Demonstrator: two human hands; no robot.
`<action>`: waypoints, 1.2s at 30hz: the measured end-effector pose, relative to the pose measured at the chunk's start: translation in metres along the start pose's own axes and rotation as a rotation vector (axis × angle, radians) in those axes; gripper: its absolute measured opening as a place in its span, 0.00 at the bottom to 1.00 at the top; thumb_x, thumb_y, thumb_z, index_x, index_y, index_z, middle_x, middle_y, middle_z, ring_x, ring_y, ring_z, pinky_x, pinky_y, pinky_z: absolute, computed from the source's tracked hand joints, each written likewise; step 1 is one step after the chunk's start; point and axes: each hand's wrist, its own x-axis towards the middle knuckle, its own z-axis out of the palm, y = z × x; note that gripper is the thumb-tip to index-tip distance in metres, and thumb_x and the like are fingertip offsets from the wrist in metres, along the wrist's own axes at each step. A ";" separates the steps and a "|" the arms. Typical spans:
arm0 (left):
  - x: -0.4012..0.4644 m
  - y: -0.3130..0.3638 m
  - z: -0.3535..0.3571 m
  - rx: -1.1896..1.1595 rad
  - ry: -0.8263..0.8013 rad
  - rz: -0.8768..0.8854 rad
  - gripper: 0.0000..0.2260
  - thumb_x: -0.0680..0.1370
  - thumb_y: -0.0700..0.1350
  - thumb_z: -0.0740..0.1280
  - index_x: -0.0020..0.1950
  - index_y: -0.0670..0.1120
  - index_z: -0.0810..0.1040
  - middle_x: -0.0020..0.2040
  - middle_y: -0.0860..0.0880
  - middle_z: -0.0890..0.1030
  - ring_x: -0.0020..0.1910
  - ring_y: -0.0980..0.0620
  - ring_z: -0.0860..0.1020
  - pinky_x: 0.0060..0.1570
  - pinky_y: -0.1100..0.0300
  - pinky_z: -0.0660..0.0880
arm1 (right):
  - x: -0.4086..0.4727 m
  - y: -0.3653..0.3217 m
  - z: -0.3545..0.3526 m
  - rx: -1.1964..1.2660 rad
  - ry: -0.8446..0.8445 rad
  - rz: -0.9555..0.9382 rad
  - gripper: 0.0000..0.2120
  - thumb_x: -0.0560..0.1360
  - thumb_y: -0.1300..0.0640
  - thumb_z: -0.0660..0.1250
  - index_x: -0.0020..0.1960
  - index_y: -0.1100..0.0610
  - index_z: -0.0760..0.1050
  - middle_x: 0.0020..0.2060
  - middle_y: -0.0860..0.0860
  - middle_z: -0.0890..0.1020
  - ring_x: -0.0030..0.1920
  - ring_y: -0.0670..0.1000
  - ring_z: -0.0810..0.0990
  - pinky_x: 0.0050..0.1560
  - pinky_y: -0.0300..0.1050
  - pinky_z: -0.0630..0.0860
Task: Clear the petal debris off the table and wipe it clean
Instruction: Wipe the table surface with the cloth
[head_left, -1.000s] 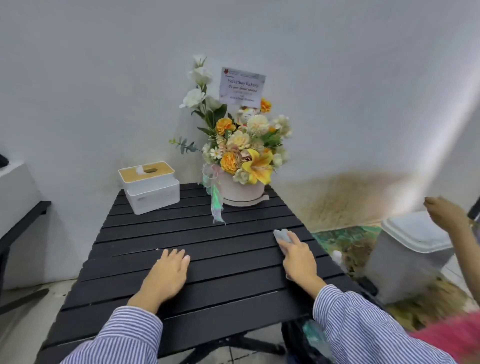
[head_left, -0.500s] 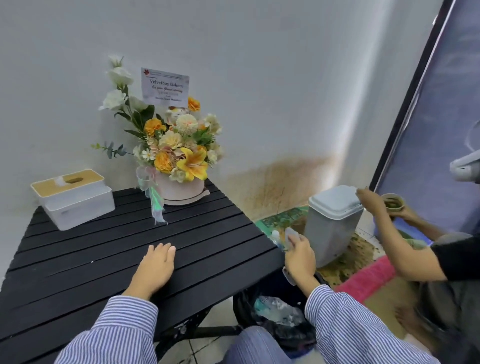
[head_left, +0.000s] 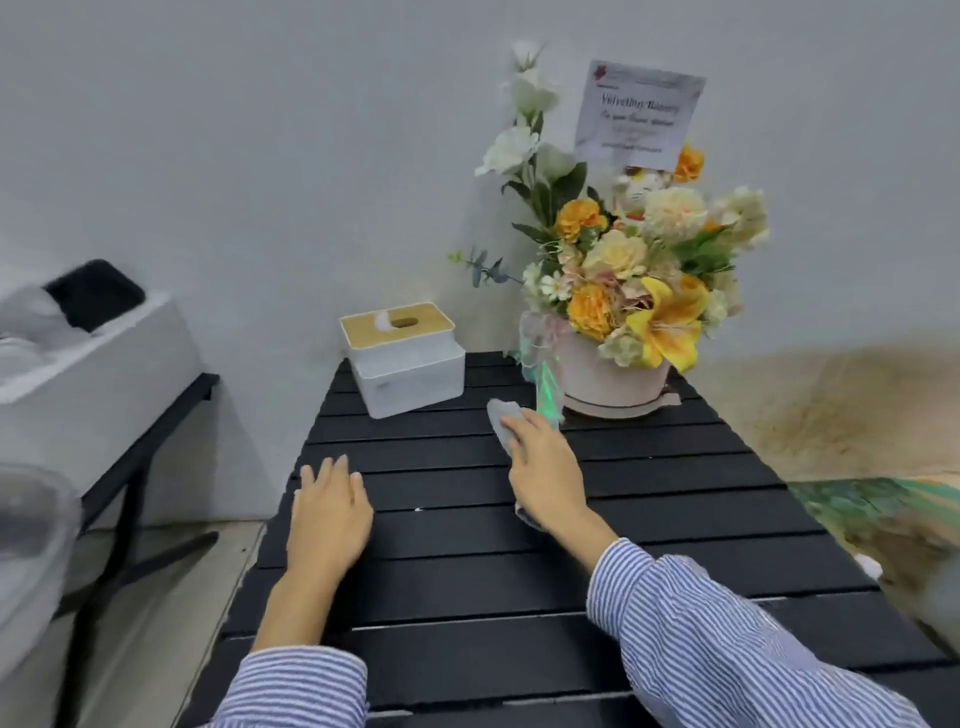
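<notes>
Returned from past the right edge to the far middle of the tabletop (head_left: 675, 467), the right hand (head_left: 545, 478) now presses a grey cloth (head_left: 501, 415) flat to the slats, just beside the flower box (head_left: 613, 379).

Wiping appears to be the step in hand; no petal debris shows on the dark slats, though one small pale speck lies mid-tabletop. Right fingers lie fairly straight over the cloth, pressing rather than clutching; the left hand (head_left: 327, 514) rests flat and holds nothing, near the left edge. Next, strokes should likely sweep toward the near edge, skirting the tissue box (head_left: 410, 374) at the far left corner. The card (head_left: 639, 114) among the flowers is blurred; its heading seems to end in "Bakery".
</notes>
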 end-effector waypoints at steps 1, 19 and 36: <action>0.008 0.004 -0.007 -0.015 0.034 0.032 0.20 0.83 0.44 0.49 0.72 0.38 0.63 0.73 0.40 0.65 0.74 0.41 0.57 0.72 0.48 0.56 | -0.005 0.003 0.014 -0.080 -0.055 0.025 0.20 0.78 0.62 0.56 0.69 0.54 0.68 0.70 0.51 0.67 0.62 0.57 0.71 0.60 0.49 0.69; 0.090 0.075 0.014 -0.103 0.536 0.708 0.19 0.80 0.36 0.52 0.71 0.45 0.63 0.76 0.45 0.56 0.76 0.43 0.52 0.75 0.50 0.51 | -0.014 0.011 0.036 -0.105 -0.085 0.084 0.16 0.80 0.55 0.54 0.67 0.50 0.70 0.70 0.45 0.65 0.58 0.55 0.70 0.59 0.47 0.67; 0.058 0.048 0.080 0.174 0.165 0.523 0.22 0.83 0.44 0.51 0.77 0.47 0.51 0.78 0.46 0.49 0.78 0.44 0.45 0.73 0.37 0.43 | -0.018 0.013 0.042 -0.121 -0.100 0.104 0.15 0.80 0.57 0.55 0.64 0.49 0.71 0.70 0.46 0.65 0.59 0.55 0.68 0.58 0.48 0.65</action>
